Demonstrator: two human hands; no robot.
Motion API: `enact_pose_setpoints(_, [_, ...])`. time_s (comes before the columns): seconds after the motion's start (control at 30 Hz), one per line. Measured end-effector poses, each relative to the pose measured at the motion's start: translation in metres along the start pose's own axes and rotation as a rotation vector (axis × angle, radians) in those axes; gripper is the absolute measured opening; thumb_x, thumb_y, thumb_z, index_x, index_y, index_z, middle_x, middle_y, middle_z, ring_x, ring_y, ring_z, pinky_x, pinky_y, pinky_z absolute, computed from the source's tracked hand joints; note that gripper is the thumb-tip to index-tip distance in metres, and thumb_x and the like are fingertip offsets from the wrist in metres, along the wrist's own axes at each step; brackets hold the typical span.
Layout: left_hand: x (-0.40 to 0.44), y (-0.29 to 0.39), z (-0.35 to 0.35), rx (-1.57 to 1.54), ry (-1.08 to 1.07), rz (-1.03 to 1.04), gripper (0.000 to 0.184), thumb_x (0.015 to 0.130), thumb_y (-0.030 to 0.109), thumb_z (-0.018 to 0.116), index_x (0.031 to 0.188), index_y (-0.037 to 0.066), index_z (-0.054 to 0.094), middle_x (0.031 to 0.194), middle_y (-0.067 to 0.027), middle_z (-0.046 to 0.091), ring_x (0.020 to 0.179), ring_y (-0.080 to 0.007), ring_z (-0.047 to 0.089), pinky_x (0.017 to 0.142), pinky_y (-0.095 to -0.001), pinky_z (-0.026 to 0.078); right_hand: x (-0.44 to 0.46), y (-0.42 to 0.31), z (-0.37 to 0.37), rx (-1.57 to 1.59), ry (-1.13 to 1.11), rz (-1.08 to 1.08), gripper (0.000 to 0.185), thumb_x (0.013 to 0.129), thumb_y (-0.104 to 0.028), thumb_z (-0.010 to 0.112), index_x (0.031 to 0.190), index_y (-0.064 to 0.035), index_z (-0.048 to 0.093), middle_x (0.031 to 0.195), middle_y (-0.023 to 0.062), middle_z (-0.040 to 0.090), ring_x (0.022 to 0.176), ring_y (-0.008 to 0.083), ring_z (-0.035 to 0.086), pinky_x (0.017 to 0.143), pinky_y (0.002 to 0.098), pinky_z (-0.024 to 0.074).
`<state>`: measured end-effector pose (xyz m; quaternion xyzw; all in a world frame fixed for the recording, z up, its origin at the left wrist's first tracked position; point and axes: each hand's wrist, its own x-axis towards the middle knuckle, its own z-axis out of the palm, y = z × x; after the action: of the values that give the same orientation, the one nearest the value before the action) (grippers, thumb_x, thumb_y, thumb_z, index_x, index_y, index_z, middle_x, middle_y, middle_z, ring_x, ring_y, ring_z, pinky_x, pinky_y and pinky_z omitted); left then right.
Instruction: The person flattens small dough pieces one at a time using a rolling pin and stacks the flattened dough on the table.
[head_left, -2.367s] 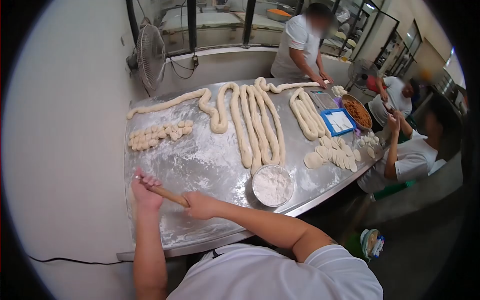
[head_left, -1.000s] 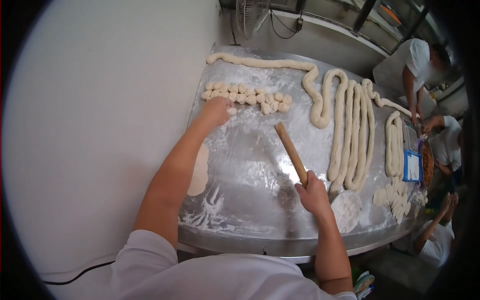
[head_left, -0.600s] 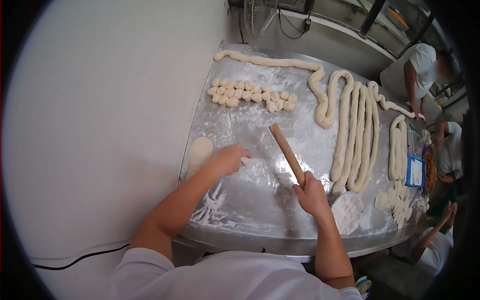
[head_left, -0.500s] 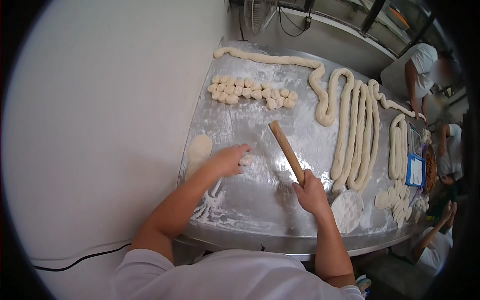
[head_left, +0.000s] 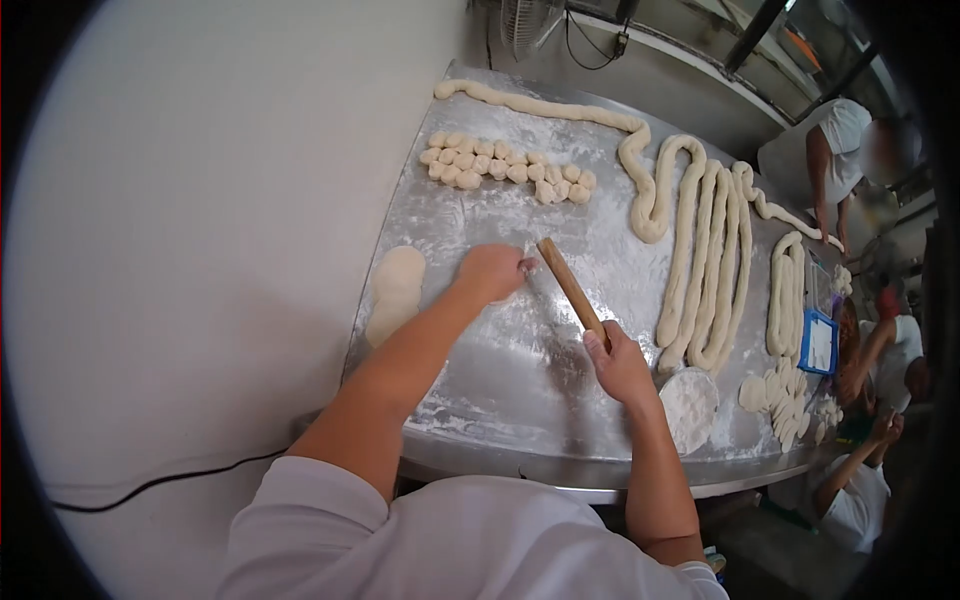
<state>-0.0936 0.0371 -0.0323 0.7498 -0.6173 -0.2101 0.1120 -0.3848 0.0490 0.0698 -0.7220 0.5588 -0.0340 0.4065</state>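
My right hand (head_left: 618, 362) is wrapped round one end of a wooden rolling pin (head_left: 570, 285), whose other end points up and left over the steel table (head_left: 490, 400). Left of that far end, my left hand (head_left: 492, 272) is closed and low over the table; a small edge of pale dough shows beneath it, and most of it is hidden. Flattened dough rounds (head_left: 397, 290) overlap near the table's left edge. Farther back sit several small dough pieces (head_left: 500, 165) in rows.
Long dough ropes (head_left: 705, 260) lie folded at centre right. A bowl of flour (head_left: 689, 410) stands near the front edge. Beyond are a blue tray (head_left: 819, 343) and more flat rounds (head_left: 780, 400). Co-workers (head_left: 845, 150) stand along the right side.
The rolling pin has gone from both hands to my right hand alone. My left hand went to the dough pieces, came back with one, and has since moved slightly up and right, closing.
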Motion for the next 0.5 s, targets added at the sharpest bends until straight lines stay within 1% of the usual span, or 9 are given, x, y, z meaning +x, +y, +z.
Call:
enact_pose_setpoints(0.07, [-0.005,-0.002,-0.015,-0.170,-0.020,-0.168,0.037,0.106,0.042,0.064,0.101,0.009,0.078,0.103,-0.0172,0.077,0.091,-0.0398,0.073,0.081,-0.0517,0.058,-0.004,0.004,-0.005,-0.066,-0.017,0.004,0.038,0.101,-0.035,0.075,0.117,-0.0016,0.070,0.091,0.0262,0.075,0.089,0.0457,0.075,0.081,0.0530,0.0552])
enact_pose_setpoints(0.1, [-0.013,-0.012,-0.013,-0.126,0.041,-0.073,0.035,0.104,0.041,0.068,0.104,0.008,0.077,0.104,-0.0184,0.077,0.090,-0.0404,0.073,0.082,-0.0513,0.059,-0.005,0.007,-0.007,-0.098,-0.024,0.005,0.038,0.102,-0.037,0.074,0.119,-0.0028,0.071,0.094,0.0256,0.076,0.092,0.0443,0.075,0.083,0.0524,0.0553])
enact_pose_setpoints(0.17, [-0.036,-0.040,0.005,-0.039,0.157,0.110,0.034,0.100,0.039,0.075,0.108,0.006,0.075,0.106,-0.0207,0.078,0.089,-0.0415,0.073,0.083,-0.0507,0.059,0.001,0.026,-0.003,-0.207,-0.076,-0.055,0.033,0.100,-0.033,0.074,0.117,-0.0043,0.073,0.098,0.0230,0.076,0.096,0.0423,0.075,0.087,0.0511,0.0561])
enact_pose_setpoints(0.27, [-0.059,-0.029,-0.026,-0.265,-0.164,-0.091,0.039,0.094,0.035,0.082,0.117,0.005,0.072,0.104,-0.0222,0.077,0.092,-0.0426,0.074,0.088,-0.0499,0.060,0.007,0.025,0.012,-0.507,-0.120,-0.185,0.027,0.096,-0.025,0.077,0.115,-0.0057,0.074,0.106,0.0209,0.075,0.106,0.0400,0.072,0.094,0.0508,0.0550])
enact_pose_setpoints(0.37, [-0.074,-0.033,-0.008,-0.607,-0.328,-0.225,0.041,0.091,0.037,0.084,0.115,0.005,0.077,0.106,-0.0232,0.078,0.097,-0.0419,0.076,0.089,-0.0487,0.060,0.012,0.030,0.044,-0.689,-0.059,-0.331,0.024,0.089,-0.017,0.076,0.112,-0.0087,0.075,0.118,0.0173,0.070,0.117,0.0403,0.066,0.101,0.0541,0.0524])
enact_pose_setpoints(0.4, [-0.079,-0.029,-0.007,-0.453,-0.330,-0.166,0.040,0.090,0.038,0.085,0.112,0.005,0.079,0.106,-0.0237,0.078,0.097,-0.0416,0.076,0.090,-0.0485,0.061,0.013,0.031,0.051,-0.721,-0.026,-0.383,0.024,0.087,-0.014,0.075,0.111,-0.0101,0.075,0.122,0.0157,0.068,0.121,0.0409,0.063,0.104,0.0556,0.0514])
enact_pose_setpoints(0.43, [-0.084,-0.023,-0.003,-0.299,-0.334,-0.110,0.040,0.089,0.038,0.085,0.110,0.005,0.081,0.106,-0.0243,0.078,0.098,-0.0413,0.077,0.090,-0.0483,0.061,0.015,0.033,0.054,-0.707,-0.083,-0.381,0.035,0.092,-0.024,0.075,0.124,-0.0090,0.073,0.143,0.0215,0.061,0.141,0.0452,0.052,0.116,0.0644,0.0412])
enact_pose_setpoints(0.47, [-0.088,-0.017,0.000,-0.143,-0.338,-0.054,0.039,0.088,0.038,0.085,0.108,0.005,0.083,0.106,-0.0248,0.079,0.098,-0.0409,0.078,0.090,-0.0480,0.061,0.013,0.036,0.061,-0.618,-0.031,-0.453,0.042,0.094,-0.029,0.074,0.130,-0.0082,0.071,0.148,0.0231,0.057,0.144,0.0463,0.049,0.118,0.0664,0.0373])
enact_pose_setpoints(0.5, [-0.091,-0.012,0.001,-0.144,-0.338,-0.068,0.039,0.086,0.037,0.086,0.104,0.003,0.083,0.106,-0.0264,0.079,0.098,-0.0413,0.078,0.090,-0.0479,0.062,0.007,0.038,0.071,-0.527,0.021,-0.523,0.048,0.096,-0.033,0.072,0.136,-0.0074,0.068,0.154,0.0247,0.054,0.148,0.0474,0.045,0.121,0.0685,0.0335])
